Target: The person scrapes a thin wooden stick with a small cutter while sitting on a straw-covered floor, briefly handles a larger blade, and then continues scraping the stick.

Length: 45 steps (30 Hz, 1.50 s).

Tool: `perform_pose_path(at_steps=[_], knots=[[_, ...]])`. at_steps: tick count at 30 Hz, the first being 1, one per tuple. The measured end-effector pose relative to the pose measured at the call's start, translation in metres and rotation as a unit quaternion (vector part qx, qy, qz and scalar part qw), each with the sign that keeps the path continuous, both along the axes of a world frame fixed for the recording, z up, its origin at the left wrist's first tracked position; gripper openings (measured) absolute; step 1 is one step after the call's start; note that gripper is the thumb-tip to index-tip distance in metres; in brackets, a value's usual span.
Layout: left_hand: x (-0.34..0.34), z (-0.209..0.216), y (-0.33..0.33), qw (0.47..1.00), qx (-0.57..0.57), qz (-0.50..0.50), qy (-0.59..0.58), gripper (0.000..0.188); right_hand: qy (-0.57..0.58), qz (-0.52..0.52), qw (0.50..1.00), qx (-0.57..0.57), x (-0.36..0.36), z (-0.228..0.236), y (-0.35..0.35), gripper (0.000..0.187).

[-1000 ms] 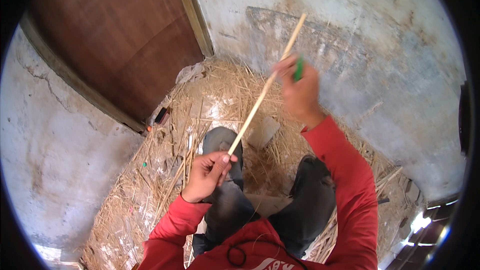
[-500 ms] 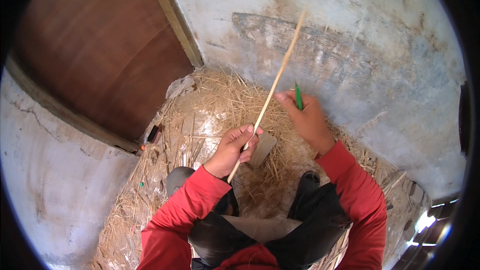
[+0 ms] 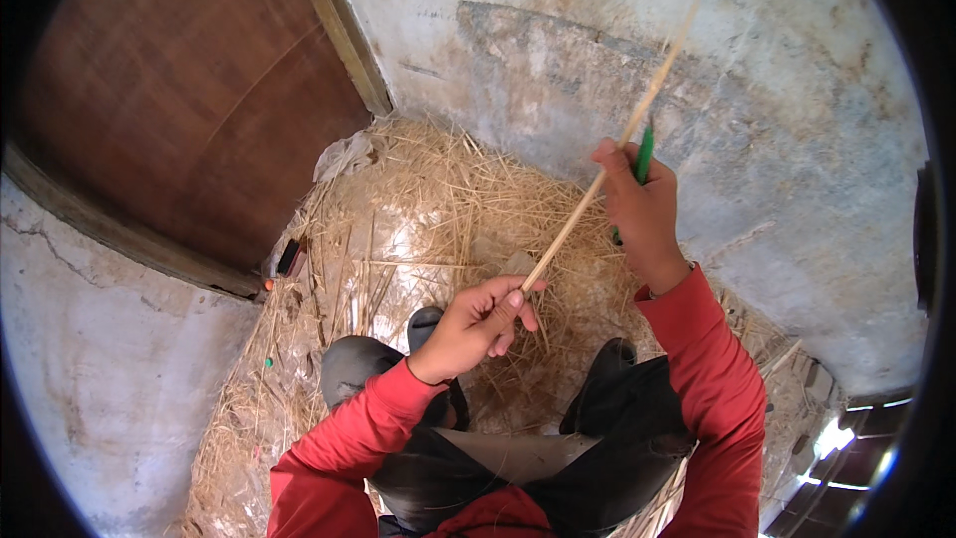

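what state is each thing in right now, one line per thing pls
left hand, closed on the stick's near end
right hand, closed on the green tool
stick, held at a slant, far end blurred
green tool, gripped, partly hidden by the right hand
door, looks shut
straw, loose and scattered
wall, stained and patchy

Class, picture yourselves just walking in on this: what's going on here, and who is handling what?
A person in red sleeves has a long pale stick slanting up and away. The left hand pinches its near end. The right hand holds a slim green object and is at the stick farther up; whether it grips the stick is hard to tell. The stick's far end is blurred. Loose straw covers much of the floor below.
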<state>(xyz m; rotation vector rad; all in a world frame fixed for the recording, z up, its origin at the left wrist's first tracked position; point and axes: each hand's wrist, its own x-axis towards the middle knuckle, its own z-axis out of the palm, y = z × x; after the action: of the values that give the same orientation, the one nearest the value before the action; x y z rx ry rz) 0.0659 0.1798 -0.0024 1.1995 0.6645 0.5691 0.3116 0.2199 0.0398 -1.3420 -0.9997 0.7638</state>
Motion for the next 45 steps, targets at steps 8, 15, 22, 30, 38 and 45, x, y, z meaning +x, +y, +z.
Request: perform_pose_path(at_steps=[8, 15, 22, 30, 38, 45], knots=[[-0.011, -0.008, 0.002, 0.995, 0.08, 0.049, 0.032, 0.03, -0.132, 0.063, 0.989, 0.002, 0.008, -0.011, -0.016, 0.04], [-0.012, -0.001, 0.01, 0.992, 0.048, 0.115, 0.006, 0.032, -0.294, 0.23, 0.928, -0.021, -0.041, 0.004, -0.052, 0.041], [-0.013, -0.002, 0.0, 0.989, 0.058, 0.133, 0.03, 0.025, -0.391, 0.261, 0.882, -0.045, -0.061, -0.01, -0.068, 0.039], [-0.018, 0.001, 0.005, 0.987, 0.077, 0.132, 0.049, 0.024, -0.457, 0.234, 0.855, -0.07, -0.062, -0.013, -0.058, 0.043], [-0.053, -0.012, -0.032, 0.992, 0.124, 0.015, 0.034, 0.029, -0.313, -0.194, 0.93, -0.007, 0.147, -0.041, 0.005, 0.056], [-0.059, -0.012, -0.014, 0.995, -0.012, 0.102, -0.004, 0.032, -0.214, -0.048, 0.975, -0.033, 0.092, -0.023, -0.046, 0.056]])
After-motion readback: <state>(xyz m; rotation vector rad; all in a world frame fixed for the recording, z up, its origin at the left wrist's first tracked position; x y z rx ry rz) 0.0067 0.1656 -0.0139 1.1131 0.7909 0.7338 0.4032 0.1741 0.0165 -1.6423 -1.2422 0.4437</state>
